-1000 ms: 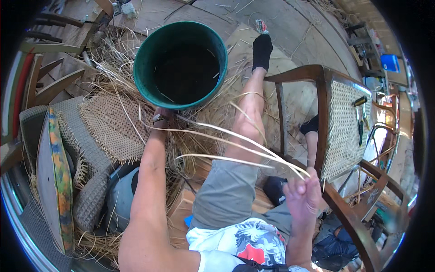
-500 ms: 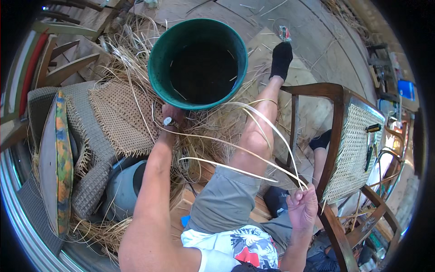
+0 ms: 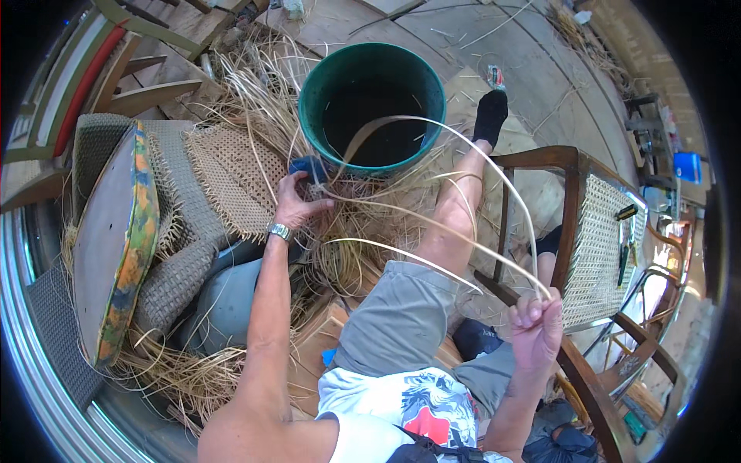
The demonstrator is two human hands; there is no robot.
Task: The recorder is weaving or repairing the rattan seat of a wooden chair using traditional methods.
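Observation:
My right hand [image 3: 534,328] is closed in a pinch on pale cane strands. One long cane strand [image 3: 511,185] arcs from it up over the bucket's mouth, and another runs left toward my left hand. My left hand [image 3: 296,202], with a wristwatch on the wrist, reaches forward with thumb and fingers apart. Its fingertips are beside a small blue thing [image 3: 311,167] whose kind I cannot make out, below the green bucket [image 3: 307,100]. The bucket holds dark liquid. A separate short cane strand [image 3: 401,259] lies across above my shorts.
A wooden chair [image 3: 571,224] with woven cane panel stands at right, with a black-and-yellow tool [image 3: 627,211] on the panel. Woven cane sheets [image 3: 231,174], a camouflage-edged cushion [image 3: 139,239] and a grey-blue container [image 3: 231,301] crowd the left. Loose cane [image 3: 255,85] litters the floor.
My left hand has come out from under the bucket's near rim, its fingers now spread beside a blue thing. My right hand still grips the cane, whose arc now rises over the bucket.

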